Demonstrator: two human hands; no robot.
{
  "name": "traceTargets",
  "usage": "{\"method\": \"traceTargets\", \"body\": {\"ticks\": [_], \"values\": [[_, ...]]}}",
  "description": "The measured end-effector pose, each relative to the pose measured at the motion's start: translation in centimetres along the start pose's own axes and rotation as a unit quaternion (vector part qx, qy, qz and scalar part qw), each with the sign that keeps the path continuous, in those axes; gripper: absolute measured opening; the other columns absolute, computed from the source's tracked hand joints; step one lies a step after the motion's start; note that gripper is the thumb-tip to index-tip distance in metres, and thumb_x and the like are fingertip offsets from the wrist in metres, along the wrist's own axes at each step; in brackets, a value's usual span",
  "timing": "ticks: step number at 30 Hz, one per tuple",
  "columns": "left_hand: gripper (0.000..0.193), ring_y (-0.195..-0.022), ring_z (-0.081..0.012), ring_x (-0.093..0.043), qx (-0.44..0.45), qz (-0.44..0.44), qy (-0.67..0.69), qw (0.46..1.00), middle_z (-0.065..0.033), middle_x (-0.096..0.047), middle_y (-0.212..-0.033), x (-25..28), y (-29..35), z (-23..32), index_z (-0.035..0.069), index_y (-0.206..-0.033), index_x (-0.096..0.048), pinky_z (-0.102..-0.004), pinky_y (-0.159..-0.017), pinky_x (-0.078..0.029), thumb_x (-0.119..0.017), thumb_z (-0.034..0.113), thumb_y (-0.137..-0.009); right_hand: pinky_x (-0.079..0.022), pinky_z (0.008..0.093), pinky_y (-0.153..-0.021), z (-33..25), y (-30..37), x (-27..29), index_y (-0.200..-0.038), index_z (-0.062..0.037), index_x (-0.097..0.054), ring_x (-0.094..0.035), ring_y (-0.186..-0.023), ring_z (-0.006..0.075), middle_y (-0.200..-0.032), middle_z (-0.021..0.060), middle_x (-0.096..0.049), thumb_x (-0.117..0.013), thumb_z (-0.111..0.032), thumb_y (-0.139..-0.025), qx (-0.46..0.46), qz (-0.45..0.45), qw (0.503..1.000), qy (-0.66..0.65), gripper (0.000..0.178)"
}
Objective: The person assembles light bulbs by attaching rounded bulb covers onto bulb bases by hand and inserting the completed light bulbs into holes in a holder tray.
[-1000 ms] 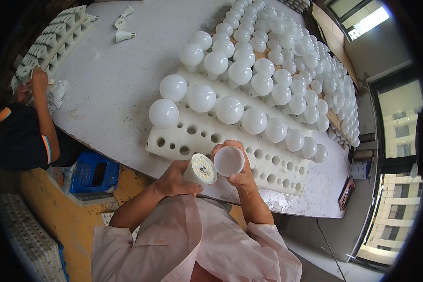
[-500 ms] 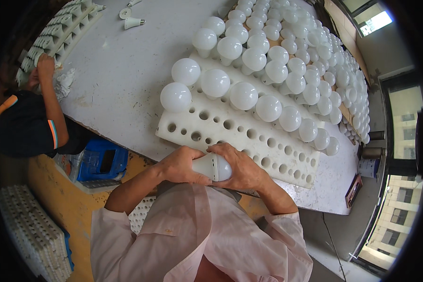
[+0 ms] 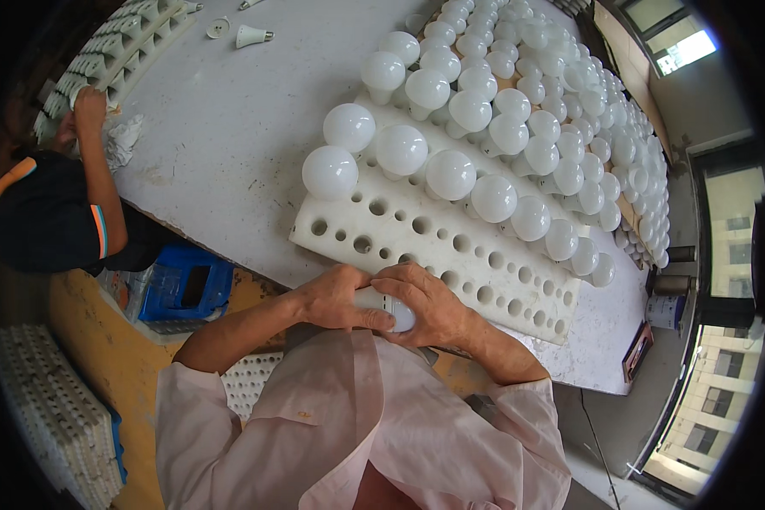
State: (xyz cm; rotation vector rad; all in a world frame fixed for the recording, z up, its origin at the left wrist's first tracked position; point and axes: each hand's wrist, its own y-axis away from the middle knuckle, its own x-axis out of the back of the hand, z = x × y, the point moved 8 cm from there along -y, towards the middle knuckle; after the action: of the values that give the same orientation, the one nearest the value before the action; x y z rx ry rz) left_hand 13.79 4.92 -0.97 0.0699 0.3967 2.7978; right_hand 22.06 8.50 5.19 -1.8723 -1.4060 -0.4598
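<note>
Close to my shirt front, both hands hold one light bulb [image 3: 402, 316] lying sideways. My left hand [image 3: 336, 299] wraps its white base end, with the thumb laid along the body. Around the frosted dome end curls my right hand [image 3: 425, 304]. Fingers cover much of the bulb, including its screw cap. Just beyond my hands lies a white foam tray [image 3: 314, 242] with rows of large and small holes. Its nearer rows of holes hold no bulbs. Round white bulbs [image 3: 402, 150] stand along the tray's far side, domes up.
Many more bulbs [image 3: 561, 153] crowd the table's right side. A housing [image 3: 252, 36] lies at the far left of the table [image 3: 229, 127]. At left, another person [image 3: 51, 212] reaches toward stacked trays [image 3: 119, 51]. A blue bin [image 3: 187, 285] and foam stacks [image 3: 55, 416] stand below.
My left thumb has slid further over the bulb, and my hands have closed in around it, hiding more of its body. The table scene has shifted slightly right in view.
</note>
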Motion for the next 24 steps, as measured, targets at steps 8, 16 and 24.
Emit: {"method": "traceTargets", "body": {"ticks": [8,16,24], "values": [[0.051,-0.06,-0.0165,-0.061,0.034,-0.033,0.076,0.996,-0.0142,-0.064,-0.087,-0.6,-0.4,-0.5,-0.006,-0.1,-0.063,-0.0247,-0.044,-0.049,-0.067,0.04,-0.079,-0.046,0.0402,-0.085,0.8,0.5,-1.1,-0.129,-0.0045,-0.041,-0.051,-0.102,0.0335,-0.114,0.0137,-0.051,-0.08,-0.006,-0.051,-0.001,-0.03,0.999,-0.029,0.088],[0.044,-0.058,-0.0167,-0.061,0.052,-0.028,0.118,0.991,-0.0137,-0.064,-0.08,-0.9,-0.5,0.2,-0.006,-0.094,-0.065,-0.0252,-0.042,-0.051,-0.064,0.035,-0.079,-0.047,0.0379,-0.077,0.6,0.8,-1.2,-0.123,-0.0033,-0.05,-0.054,-0.094,0.0297,-0.108,0.0131,-0.053,-0.079,-0.005,-0.051,0.021,0.056,0.997,-0.048,0.078],[0.038,-0.049,-0.0175,-0.06,0.085,-0.072,0.093,0.989,-0.0114,-0.061,-0.068,-2.7,-0.5,0.1,-0.003,-0.088,-0.063,-0.0249,-0.038,-0.048,-0.053,0.033,-0.082,-0.044,0.0328,-0.065,0.3,1.4,-0.2,-0.105,-0.0039,-0.059,-0.052,-0.076,0.0234,-0.09,0.0081,-0.055,-0.075,-0.008,-0.051,0.048,0.144,0.982,-0.114,0.057]]}}
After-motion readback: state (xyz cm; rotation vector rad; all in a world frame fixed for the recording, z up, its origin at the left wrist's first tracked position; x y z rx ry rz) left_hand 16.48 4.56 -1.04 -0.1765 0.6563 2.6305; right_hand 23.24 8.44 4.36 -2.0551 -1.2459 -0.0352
